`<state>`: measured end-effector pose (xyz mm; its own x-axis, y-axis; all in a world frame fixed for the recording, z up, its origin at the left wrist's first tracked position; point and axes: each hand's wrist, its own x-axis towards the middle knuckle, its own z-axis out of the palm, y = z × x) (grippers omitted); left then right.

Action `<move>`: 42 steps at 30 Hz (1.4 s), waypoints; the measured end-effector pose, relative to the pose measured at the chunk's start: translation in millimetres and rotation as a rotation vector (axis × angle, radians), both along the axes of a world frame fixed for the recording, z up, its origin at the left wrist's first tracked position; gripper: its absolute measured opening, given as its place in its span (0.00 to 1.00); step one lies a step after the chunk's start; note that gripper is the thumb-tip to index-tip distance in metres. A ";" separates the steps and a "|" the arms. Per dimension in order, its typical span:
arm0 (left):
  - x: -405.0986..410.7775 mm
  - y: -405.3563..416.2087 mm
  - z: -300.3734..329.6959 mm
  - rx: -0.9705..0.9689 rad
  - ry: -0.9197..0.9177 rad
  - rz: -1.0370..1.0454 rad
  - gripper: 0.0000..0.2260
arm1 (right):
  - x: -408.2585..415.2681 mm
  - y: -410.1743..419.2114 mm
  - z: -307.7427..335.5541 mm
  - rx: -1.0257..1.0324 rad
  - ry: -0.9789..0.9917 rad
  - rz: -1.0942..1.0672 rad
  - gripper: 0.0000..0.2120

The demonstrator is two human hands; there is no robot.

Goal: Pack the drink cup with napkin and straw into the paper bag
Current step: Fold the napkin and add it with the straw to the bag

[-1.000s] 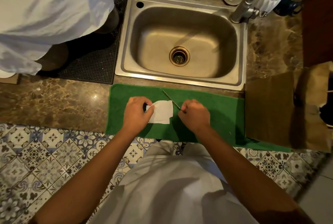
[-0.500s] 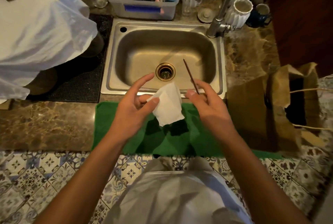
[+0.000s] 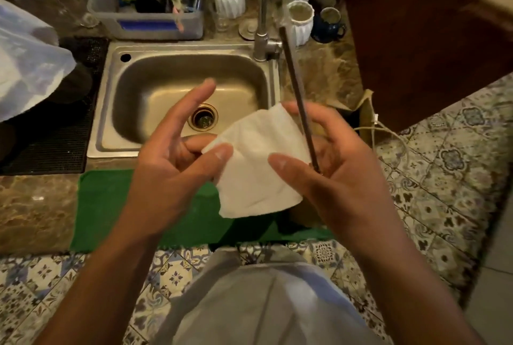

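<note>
The napkin (image 3: 261,167) and straw (image 3: 298,100) are both in hand above the sink (image 3: 177,86), so neither is in the bag yet. The left hand (image 3: 172,156) pinches the napkin's left corner between thumb and curled fingers, its index finger stretched out free. The right hand (image 3: 330,161) grips the straw upright against the napkin's right edge, thumb pressing on the napkin's front, so the paper is held by both hands at once. As a judgement, this is the gathering step: napkin and straw are being brought together into one hand before going to the bag.

The bag (image 3: 366,111) shows only as a sliver of brown paper with a cord handle, right of the sink and mostly hidden behind the right hand. No cup can be made out; whether it is already inside the bag cannot be told. What seems left is dropping napkin and straw in, and perhaps the cup.

Around the sink: a green mat (image 3: 111,205) on the table just in front of it, a tap (image 3: 261,19) at its back right corner, a grey tub (image 3: 147,3), white vases and a bottle behind it, a black mat and a white plastic bag (image 3: 27,67) to its left. Nothing blocks the way to the bag, though a dark cabinet (image 3: 416,25) stands close beyond it.
</note>
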<state>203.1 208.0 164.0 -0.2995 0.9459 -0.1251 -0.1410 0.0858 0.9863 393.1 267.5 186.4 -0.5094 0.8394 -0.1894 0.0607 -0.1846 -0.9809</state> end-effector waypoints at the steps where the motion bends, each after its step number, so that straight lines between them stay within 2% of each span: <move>1: 9.1 4.2 -1.0 0.015 -0.016 0.003 0.29 | 9.1 4.1 1.6 0.026 0.007 -0.013 0.24; 6: 46.3 24.2 -16.3 0.074 -0.041 -0.012 0.30 | 53.5 24.4 8.0 0.109 0.017 -0.050 0.23; 9: 68.6 35.3 -21.7 0.089 -0.013 0.017 0.26 | 80.7 41.9 10.3 0.134 0.035 -0.156 0.22; 11: 84.4 42.1 -29.2 0.033 0.098 0.076 0.25 | 98.9 56.0 9.4 0.153 0.027 -0.245 0.23; 13: 97.5 46.7 -40.0 -0.069 0.284 0.108 0.29 | 114.3 67.0 8.9 0.178 0.006 -0.315 0.23; 17: 119.0 53.7 -54.3 -0.212 0.650 -0.009 0.40 | 134.3 79.0 2.1 0.202 -0.031 -0.398 0.23; 20: 132.5 58.7 -67.1 -0.272 0.800 -0.071 0.43 | 141.7 84.0 -6.1 0.201 -0.032 -0.465 0.24; 22: 135.6 60.7 -76.1 -0.304 0.732 -0.084 0.40 | 143.6 85.3 -9.7 0.203 -0.033 -0.504 0.24; 25: 129.2 57.6 -83.7 -0.314 0.501 -0.060 0.37 | 142.5 86.1 -14.4 0.221 -0.073 -0.509 0.25; 27: 125.0 56.4 -86.8 -0.330 0.333 -0.040 0.35 | 139.8 88.0 -20.3 0.245 -0.142 -0.468 0.25; 29: 123.9 55.1 -86.6 -0.333 0.253 -0.023 0.35 | 134.2 88.0 -26.7 0.250 -0.240 -0.409 0.26; 34: 122.1 54.4 -82.6 -0.340 0.214 0.008 0.35 | 113.6 71.9 -45.0 0.298 -0.387 -0.301 0.28; 38: 119.7 53.3 -86.3 -0.345 0.269 0.006 0.35 | 104.1 59.3 -70.3 0.391 -0.537 -0.176 0.30; 42: 115.0 51.7 -85.1 -0.368 0.334 0.011 0.35 | 106.7 58.6 -78.6 0.522 -0.781 -0.029 0.32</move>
<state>318.1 259.8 78.9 -0.3898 0.8535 -0.3458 0.1746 0.4372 0.8822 499.8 326.1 107.8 -0.3749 0.9248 -0.0643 0.7386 0.2560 -0.6236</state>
